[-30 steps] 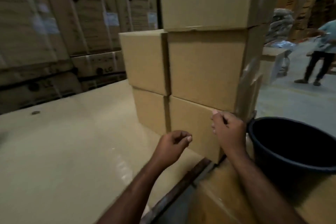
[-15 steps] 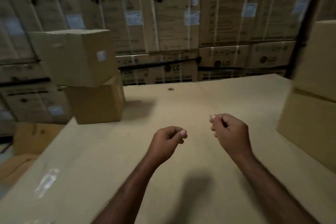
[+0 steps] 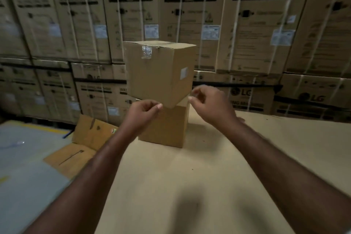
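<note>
reaching for the plain brown cardboard upper box [image 3: 157, 74], sitting skewed atop a lower brown cardboard box [image 3: 167, 127] on the beige desk [image 3: 190, 176]; left hand [image 3: 141, 113] and right hand [image 3: 210, 104] curled, empty. advise opening fingers, gripping opposite sides, lifting level.

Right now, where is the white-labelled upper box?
Head view, centre: the upper box sits askew on the lower box at the left edge of the tan surface, just beyond the left hand and right hand, before the LG cartons.
</note>
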The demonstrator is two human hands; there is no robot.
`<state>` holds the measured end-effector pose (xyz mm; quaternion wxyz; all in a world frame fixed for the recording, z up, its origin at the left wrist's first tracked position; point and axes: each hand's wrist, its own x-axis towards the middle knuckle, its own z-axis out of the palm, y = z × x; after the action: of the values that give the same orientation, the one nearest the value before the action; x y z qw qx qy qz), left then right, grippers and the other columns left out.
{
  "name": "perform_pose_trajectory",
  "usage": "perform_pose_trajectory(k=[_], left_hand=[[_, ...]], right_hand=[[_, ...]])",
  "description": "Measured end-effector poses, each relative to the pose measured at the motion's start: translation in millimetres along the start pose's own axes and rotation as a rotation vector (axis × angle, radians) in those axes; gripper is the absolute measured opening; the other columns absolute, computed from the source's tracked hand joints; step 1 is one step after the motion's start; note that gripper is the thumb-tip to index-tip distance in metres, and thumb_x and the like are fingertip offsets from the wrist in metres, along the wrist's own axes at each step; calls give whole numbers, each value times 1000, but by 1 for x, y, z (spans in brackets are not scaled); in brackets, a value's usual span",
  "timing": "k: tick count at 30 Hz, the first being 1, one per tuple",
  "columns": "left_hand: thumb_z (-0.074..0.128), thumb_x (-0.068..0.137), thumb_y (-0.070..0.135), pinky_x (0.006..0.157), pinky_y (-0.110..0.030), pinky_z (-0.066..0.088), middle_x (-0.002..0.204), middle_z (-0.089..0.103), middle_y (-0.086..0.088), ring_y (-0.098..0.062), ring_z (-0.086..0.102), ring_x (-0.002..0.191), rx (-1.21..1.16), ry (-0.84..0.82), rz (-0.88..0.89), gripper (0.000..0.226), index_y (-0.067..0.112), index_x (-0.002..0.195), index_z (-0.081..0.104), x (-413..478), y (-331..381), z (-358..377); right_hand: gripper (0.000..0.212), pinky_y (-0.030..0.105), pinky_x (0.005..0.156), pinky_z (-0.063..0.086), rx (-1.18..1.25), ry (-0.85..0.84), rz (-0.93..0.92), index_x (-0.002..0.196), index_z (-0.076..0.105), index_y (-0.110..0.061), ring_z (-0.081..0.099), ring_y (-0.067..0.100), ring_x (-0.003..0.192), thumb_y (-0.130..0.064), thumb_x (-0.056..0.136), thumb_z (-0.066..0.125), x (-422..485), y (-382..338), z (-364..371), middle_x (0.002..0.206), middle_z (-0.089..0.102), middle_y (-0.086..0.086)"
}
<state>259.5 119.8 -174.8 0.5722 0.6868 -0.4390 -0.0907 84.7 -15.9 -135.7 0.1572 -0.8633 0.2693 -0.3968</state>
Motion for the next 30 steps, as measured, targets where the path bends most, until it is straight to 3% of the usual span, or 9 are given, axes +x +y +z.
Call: perform_pose_trajectory(k=[4, 9, 13, 16, 19, 22, 27, 30], left_hand=[[66, 96, 28, 70, -26, 49, 91, 73, 4, -10, 68, 86, 45, 28, 32, 4, 30, 97, 70, 59, -1, -24], [64, 97, 29, 73, -28, 50, 99, 72, 2, -12, 68, 95, 33, 49, 21, 18, 21, 112, 70, 100, -25, -25], [64, 97, 27, 78, -26, 52, 107, 71, 4, -9, 65, 102, -52, 59, -41, 17, 24, 113, 70, 117, -59, -18], [64, 98, 24, 76, -23, 51, 107, 68, 7, -7, 63, 104, -79, 88, -77, 21, 22, 118, 68, 122, -80, -16], [64, 97, 26, 75, -26, 51, 109, 65, 5, -9, 62, 104, -68, 173, -105, 26, 22, 123, 65, 127, -95, -17], [66, 96, 32, 87, -38, 56, 129, 58, -3, -17, 58, 113, -50, 246, -111, 37, 29, 132, 57, 134, -98, -20], [75, 87, 41, 109, -52, 44, 163, 19, -5, -27, 33, 144, 12, 381, -72, 89, 30, 157, 22, 140, -80, -28], [83, 77, 46, 113, -56, 38, 167, 12, -6, -29, 25, 150, -129, 501, -64, 115, 31, 160, 4, 135, -69, -48]], right_hand=[[47, 42, 87, 55, -60, 3, -7, 133, 54, -28, 57, 16, 108, -43, 89, 66, 81, -20, 34, 129, 53, -2], [71, 43, 95, 53, -115, 63, 17, 147, 34, -29, 48, 25, 125, -41, 87, 71, 160, -23, 71, 148, 30, 6], [88, 44, 103, 44, -48, 34, 105, 155, 18, -33, 35, 33, 141, -44, 87, 73, 203, -22, 87, 163, 8, 12], [80, 45, 100, 46, 12, -6, 121, 151, 29, -35, 43, 32, 136, -44, 85, 74, 214, -14, 98, 158, 25, 12], [69, 37, 91, 50, 22, 70, 94, 144, 36, -29, 55, 25, 118, -35, 87, 74, 212, -6, 106, 140, 48, 12], [64, 31, 79, 53, 17, 149, 89, 140, 38, -25, 54, 17, 97, -31, 88, 74, 203, -4, 102, 127, 57, 10], [60, 23, 74, 54, 52, 182, -19, 139, 42, -21, 58, 11, 92, -20, 89, 74, 163, -7, 89, 120, 64, 8], [31, 34, 69, 61, 39, 338, -199, 124, 58, -13, 69, 19, 83, -13, 94, 67, 132, -10, 78, 101, 71, 10]])
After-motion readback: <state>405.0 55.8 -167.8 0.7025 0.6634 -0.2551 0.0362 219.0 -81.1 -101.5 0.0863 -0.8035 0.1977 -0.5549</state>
